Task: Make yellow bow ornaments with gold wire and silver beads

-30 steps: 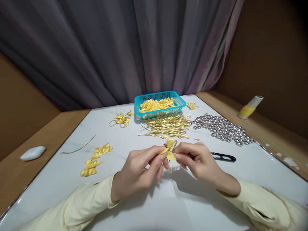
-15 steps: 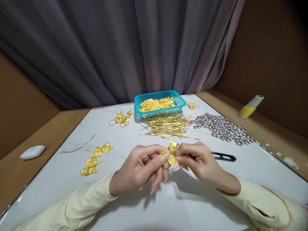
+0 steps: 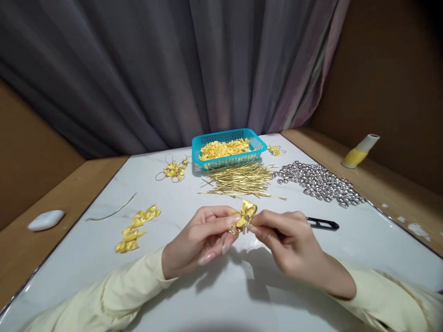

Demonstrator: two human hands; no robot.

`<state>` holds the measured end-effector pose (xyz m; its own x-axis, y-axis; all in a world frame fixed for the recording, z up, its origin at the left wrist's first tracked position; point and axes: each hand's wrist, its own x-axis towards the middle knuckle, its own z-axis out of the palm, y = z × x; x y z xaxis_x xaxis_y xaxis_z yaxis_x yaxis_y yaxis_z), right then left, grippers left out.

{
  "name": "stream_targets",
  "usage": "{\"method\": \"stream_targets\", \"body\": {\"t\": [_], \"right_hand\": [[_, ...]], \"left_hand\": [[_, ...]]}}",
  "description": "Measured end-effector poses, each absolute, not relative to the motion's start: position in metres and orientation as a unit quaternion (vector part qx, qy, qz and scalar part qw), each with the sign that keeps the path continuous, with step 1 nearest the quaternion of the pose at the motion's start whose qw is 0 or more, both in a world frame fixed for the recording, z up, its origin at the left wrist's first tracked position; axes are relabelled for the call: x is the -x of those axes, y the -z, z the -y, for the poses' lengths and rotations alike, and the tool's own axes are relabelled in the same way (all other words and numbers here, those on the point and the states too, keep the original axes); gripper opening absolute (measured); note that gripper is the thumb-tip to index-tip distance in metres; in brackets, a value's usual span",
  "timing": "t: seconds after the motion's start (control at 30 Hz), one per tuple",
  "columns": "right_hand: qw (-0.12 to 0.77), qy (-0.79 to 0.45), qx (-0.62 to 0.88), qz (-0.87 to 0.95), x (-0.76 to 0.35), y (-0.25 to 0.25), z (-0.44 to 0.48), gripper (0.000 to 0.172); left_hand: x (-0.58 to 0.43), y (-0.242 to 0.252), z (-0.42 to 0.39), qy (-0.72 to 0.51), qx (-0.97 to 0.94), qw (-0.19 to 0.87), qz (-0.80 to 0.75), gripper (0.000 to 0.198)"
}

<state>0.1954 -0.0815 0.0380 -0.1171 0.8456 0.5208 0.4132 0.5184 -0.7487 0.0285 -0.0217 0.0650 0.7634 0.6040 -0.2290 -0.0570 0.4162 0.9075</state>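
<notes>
A small yellow ribbon bow (image 3: 247, 211) is held above the white table (image 3: 173, 203) between both hands. My left hand (image 3: 204, 240) pinches its left side with thumb and forefinger. My right hand (image 3: 287, 242) pinches its right side from below. A gold wire loop hangs under the bow by my fingertips. Behind the hands lies a heap of gold wire ties (image 3: 238, 180), and behind that a teal basket (image 3: 258, 144) filled with yellow ribbon pieces.
Silver bells (image 3: 320, 183) are piled at the right, black snips (image 3: 323, 224) beside my right hand. Loose yellow bows (image 3: 134, 228) and a thin wire (image 3: 110, 213) lie left, finished bows with loops (image 3: 174, 171) near the basket. A white case (image 3: 46, 220) and a yellow-white tube (image 3: 360, 151) rest on wood.
The bow has been turned between my fingers and lifted slightly. My right hand dropped lower and rolled palm-up; my left fingers uncurled beneath.
</notes>
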Motion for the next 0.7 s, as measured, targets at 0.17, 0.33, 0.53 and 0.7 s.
{"method": "stream_targets", "body": {"t": [0.17,0.33,0.53,0.7], "right_hand": [[0.49,-0.185,0.426,0.738,-0.1968,-0.0365,0.0834,0.019],[0.486,-0.158,0.42,0.75,-0.1984,-0.0332,0.0825,0.023],[0.468,-0.088,0.422,0.771,-0.1991,-0.0321,0.0811,0.024],[0.453,-0.062,0.416,0.786,-0.1988,-0.0365,0.0801,0.024]], "left_hand": [[-0.0292,-0.0659,0.0225,-0.202,-0.489,0.802,-0.277,0.019],[-0.0287,-0.0655,0.022,-0.2,-0.494,0.8,-0.275,0.019],[-0.0308,-0.0656,0.0228,-0.212,-0.502,0.786,-0.293,0.022],[-0.0323,-0.0608,0.0234,-0.182,-0.51,0.784,-0.303,0.021]]}}
